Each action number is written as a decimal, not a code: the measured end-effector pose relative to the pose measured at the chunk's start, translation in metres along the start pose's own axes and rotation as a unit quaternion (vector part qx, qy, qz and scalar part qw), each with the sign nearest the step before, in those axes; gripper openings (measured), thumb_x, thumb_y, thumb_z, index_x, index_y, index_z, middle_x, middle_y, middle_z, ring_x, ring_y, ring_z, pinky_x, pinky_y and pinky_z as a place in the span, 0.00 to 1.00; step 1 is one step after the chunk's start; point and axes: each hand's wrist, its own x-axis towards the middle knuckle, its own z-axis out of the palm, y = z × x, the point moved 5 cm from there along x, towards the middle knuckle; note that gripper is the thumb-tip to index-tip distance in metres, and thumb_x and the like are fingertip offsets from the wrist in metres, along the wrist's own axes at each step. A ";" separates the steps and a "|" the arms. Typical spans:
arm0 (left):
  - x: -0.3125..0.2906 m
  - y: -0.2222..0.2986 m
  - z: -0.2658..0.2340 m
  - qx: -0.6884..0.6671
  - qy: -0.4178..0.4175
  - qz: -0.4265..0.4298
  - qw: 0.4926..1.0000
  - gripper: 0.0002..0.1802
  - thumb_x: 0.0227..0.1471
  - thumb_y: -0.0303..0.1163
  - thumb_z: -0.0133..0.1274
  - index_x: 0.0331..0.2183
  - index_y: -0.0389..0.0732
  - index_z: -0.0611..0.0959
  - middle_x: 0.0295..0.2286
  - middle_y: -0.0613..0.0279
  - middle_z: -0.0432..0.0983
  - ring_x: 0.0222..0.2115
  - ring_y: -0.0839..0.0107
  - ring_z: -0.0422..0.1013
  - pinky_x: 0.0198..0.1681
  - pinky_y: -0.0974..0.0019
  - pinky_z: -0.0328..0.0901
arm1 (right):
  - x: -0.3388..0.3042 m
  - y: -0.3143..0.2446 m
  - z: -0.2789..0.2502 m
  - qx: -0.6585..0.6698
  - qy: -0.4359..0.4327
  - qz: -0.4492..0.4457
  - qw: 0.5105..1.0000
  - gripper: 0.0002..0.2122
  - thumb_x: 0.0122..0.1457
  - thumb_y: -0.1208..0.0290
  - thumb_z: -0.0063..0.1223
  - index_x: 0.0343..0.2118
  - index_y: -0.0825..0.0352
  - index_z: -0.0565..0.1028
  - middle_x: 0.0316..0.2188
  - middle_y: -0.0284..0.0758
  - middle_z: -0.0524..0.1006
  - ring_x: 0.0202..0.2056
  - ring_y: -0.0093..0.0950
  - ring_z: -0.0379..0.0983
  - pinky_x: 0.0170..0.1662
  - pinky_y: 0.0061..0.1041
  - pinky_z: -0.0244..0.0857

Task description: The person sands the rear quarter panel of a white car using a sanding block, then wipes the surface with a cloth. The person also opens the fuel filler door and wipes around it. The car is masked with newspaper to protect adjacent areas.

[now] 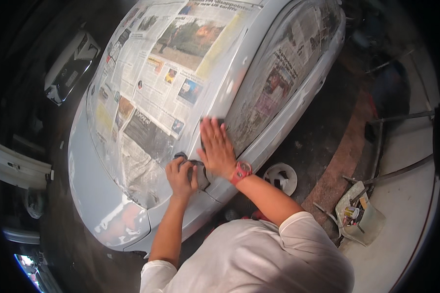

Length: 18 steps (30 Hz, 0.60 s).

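Shirt (249,256) nearest. Right grip (219,155) flat on pad (221,120); left grip (179,178) curled, hold unclear. Paper (156,73) on; patchy car (90,195) seems unfinished.

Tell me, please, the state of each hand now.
Left hand: curled at a grey object; grip unclear.
Right hand: open, flat over a dark pad.

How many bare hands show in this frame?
2: the left hand, curled over the grey car, and the right hand, laid flat over a dark pad. Others may be hidden in the dark surroundings.
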 end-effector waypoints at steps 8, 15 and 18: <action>0.002 -0.002 0.004 -0.003 -0.001 -0.003 1.000 0.12 0.49 0.27 0.66 0.37 0.42 0.82 0.42 0.50 0.75 0.44 0.47 0.70 0.50 0.46 0.63 | 0.114 0.156 -0.061 -0.049 0.158 0.128 0.978 0.38 0.73 0.56 0.45 0.76 0.78 0.48 0.78 0.54 0.47 0.79 0.51 0.40 0.79 0.52 0.37; 0.002 -0.001 0.005 0.002 -0.013 0.005 1.000 0.10 0.52 0.26 0.63 0.37 0.38 0.81 0.42 0.44 0.74 0.44 0.44 0.68 0.52 0.46 0.62 | 0.027 0.033 -0.019 0.069 0.041 0.027 0.996 0.40 0.70 0.53 0.49 0.76 0.75 0.53 0.78 0.51 0.51 0.79 0.48 0.42 0.79 0.48 0.36; 0.002 -0.002 0.006 0.021 -0.013 0.009 1.000 0.13 0.49 0.25 0.65 0.38 0.41 0.81 0.43 0.47 0.74 0.44 0.45 0.68 0.50 0.47 0.62 | 0.075 0.096 -0.047 0.031 0.101 0.027 0.994 0.37 0.71 0.53 0.48 0.75 0.73 0.56 0.78 0.47 0.54 0.78 0.44 0.46 0.79 0.47 0.38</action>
